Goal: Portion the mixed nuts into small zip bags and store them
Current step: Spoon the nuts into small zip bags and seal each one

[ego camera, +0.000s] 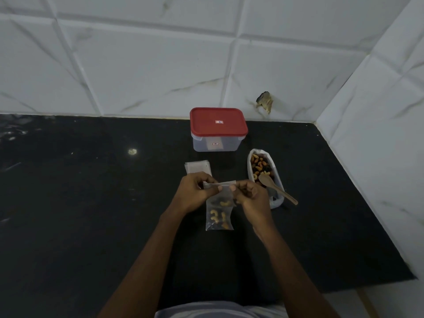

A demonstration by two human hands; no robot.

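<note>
Above the black countertop [91, 203], both hands pinch the zip strip of a small clear zip bag [219, 212]. The left hand [195, 193] grips the strip's left end; the right hand [251, 196] grips its right end. The bag hangs below, holding cashews and dark pieces, possibly raisins. A stack of empty zip bags [197, 167] lies just beyond. The open bag of mixed nuts [263, 173], with a wooden spoon [277, 189] resting in it, sits to the right. A red-lidded plastic container [218, 129] stands closed near the tiled wall [160, 65].
</note>
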